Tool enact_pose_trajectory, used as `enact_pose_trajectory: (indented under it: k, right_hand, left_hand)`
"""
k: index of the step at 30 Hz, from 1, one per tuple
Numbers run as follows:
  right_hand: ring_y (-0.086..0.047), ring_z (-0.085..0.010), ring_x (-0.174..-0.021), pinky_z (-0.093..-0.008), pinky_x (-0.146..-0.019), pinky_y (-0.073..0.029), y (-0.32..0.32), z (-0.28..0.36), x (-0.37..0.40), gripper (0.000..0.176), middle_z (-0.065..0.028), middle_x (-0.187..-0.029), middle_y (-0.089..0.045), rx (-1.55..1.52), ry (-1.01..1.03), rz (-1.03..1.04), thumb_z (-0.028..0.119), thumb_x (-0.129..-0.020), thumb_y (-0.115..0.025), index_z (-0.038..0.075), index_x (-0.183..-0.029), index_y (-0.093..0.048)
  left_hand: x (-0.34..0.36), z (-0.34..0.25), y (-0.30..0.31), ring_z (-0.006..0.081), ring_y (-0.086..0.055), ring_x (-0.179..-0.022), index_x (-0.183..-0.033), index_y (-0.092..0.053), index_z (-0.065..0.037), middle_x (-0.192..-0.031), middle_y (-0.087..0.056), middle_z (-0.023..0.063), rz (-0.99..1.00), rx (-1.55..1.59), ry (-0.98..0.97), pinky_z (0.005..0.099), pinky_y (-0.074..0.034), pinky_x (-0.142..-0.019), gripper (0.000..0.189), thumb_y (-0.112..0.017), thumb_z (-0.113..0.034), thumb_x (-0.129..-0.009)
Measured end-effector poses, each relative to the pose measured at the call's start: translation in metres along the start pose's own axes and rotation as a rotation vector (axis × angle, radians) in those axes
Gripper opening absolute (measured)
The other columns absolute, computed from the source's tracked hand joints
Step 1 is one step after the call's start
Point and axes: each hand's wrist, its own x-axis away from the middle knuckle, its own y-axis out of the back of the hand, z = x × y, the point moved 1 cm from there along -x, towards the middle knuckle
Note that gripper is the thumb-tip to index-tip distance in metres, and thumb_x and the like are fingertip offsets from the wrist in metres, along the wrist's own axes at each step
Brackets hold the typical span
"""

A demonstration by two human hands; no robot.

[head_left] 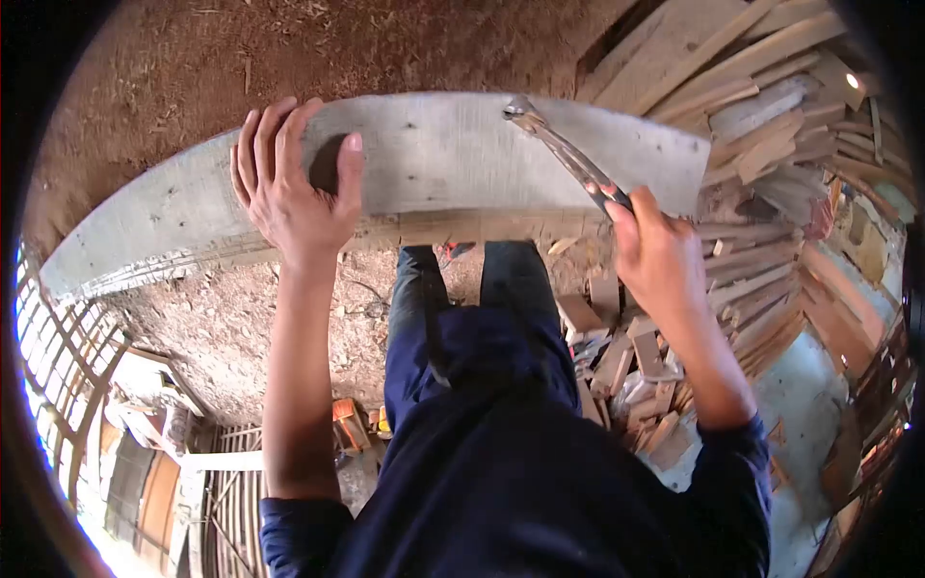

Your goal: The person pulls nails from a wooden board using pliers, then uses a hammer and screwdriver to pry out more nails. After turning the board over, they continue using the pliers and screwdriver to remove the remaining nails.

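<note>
A long grey weathered plank lies across in front of me, over sawdust-covered ground. My left hand rests flat on its left part, fingers spread over the far edge, thumb on the top face. My right hand grips the dark handle of a metal tool, pliers or a nail puller, I cannot tell which. The tool's head touches the plank near its far edge.
Stacks of wooden boards rise at the right. Short offcuts lie heaped by my right leg. Brown sawdust ground stretches beyond the plank. An orange object sits below left, near a slatted wooden frame.
</note>
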Motion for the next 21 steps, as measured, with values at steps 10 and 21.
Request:
enact_pose_trajectory:
  k: [10,21]
  right_hand:
    - [-0.061,-0.0413,-0.051,-0.0483,-0.045,-0.046,-0.008,-0.02,0.004,0.026,-0.0159,-0.053,-0.055,-0.159,0.008,-0.104,0.028,-0.101,-0.061,0.006,-0.09,-0.051]
    - [-0.053,-0.0074,-0.062,-0.0235,-0.058,-0.047,-0.009,-0.078,0.04,0.033,-0.0033,-0.077,-0.061,-0.789,-0.552,-0.308,0.022,-0.107,-0.052,0.0,-0.131,-0.058]
  left_hand:
    - [0.002,0.003,-0.001,0.034,-0.049,-0.134,-0.124,-0.067,-0.014,-0.133,-0.064,0.0069,0.008,-0.021,-0.008,0.0499,-0.029,-0.116,0.047,-0.067,-0.046,-0.091]
    - [-0.001,0.002,-0.001,0.0367,-0.049,-0.132,-0.125,-0.066,-0.007,-0.133,-0.063,0.0112,0.065,-0.015,-0.028,0.0509,-0.03,-0.116,0.046,-0.066,-0.04,-0.092]
